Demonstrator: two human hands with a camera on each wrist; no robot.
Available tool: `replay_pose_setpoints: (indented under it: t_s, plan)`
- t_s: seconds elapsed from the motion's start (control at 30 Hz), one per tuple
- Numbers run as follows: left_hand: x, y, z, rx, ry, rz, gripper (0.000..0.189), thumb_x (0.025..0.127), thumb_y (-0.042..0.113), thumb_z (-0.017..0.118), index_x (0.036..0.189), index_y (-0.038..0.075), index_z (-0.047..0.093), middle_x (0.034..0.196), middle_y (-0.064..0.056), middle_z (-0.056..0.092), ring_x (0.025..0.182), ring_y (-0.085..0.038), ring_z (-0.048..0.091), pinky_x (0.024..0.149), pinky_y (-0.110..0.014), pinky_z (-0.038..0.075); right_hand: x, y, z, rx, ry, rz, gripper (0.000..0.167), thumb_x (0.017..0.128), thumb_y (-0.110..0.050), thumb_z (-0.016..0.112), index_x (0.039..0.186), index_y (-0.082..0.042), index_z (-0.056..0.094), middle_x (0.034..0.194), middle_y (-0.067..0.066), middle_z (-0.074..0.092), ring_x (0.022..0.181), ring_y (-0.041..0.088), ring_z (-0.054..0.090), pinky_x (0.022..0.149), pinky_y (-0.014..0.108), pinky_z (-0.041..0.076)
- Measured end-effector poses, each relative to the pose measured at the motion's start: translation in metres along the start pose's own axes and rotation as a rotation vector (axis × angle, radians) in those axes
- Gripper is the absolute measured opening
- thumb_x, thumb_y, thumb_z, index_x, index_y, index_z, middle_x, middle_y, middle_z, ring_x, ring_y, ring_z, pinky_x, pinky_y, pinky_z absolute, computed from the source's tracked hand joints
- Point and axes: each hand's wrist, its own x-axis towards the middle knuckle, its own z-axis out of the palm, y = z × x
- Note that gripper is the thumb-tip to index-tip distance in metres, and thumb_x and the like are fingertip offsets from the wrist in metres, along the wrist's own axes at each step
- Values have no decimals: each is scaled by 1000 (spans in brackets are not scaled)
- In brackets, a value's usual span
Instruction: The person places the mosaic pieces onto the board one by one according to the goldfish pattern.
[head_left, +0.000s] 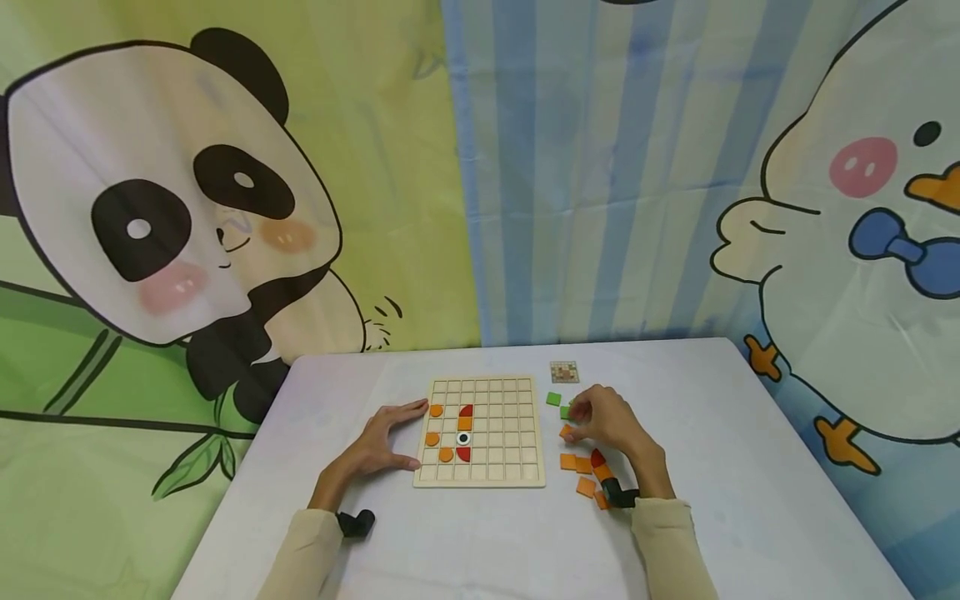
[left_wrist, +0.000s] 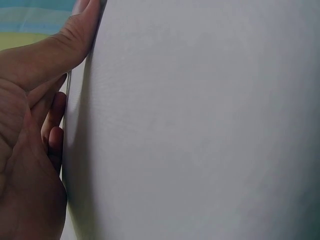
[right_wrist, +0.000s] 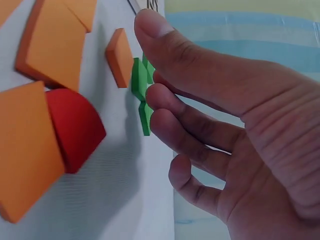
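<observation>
Nr R hand [head_left: 609,419] lie green tiles [head_left: 553,398], orange tiles [head_left: 568,462], w/ card [head_left: 564,372] beyond.

Soft light, faint shadows, dimmer wrist views

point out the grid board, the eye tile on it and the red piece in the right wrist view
grid board [head_left: 491,435]: head view, bare squares near its middle
eye tile [head_left: 464,438]: head view, its dark centre
red piece [right_wrist: 75,130]: right wrist view, middle of its visible surface
</observation>
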Motion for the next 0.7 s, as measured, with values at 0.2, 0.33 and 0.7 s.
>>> replay_pose_setpoints:
  t_s: [0.2,0.33,0.7]
  plan:
    - [0,-1,1,-7,1,-7,108,69,35,105,163,17,53,176,-4,44,152,-39,42,124,-73,24,-4,4,7,0,7,18,28,75,-19,102,91,-9,83,84,0,75,76,14,62,75,36,53]
    - [0,-1,2,-2,1,-3,108,70,35,105,163,17,53,176,-5,44,151,-39,43,123,-73,24,-5,7,11,6,19,27,27,75,-19,102,91,-10,83,82,-2,74,75,14,61,75,35,53]
    - [-1,3,-2,-26,-9,16,108,70,31,105,162,13,53,175,-9,44,152,-42,42,123,-75,24,-7,8,14,26,21,19,22,76,-12,100,89,-9,83,78,-3,72,72,14,62,72,33,53]
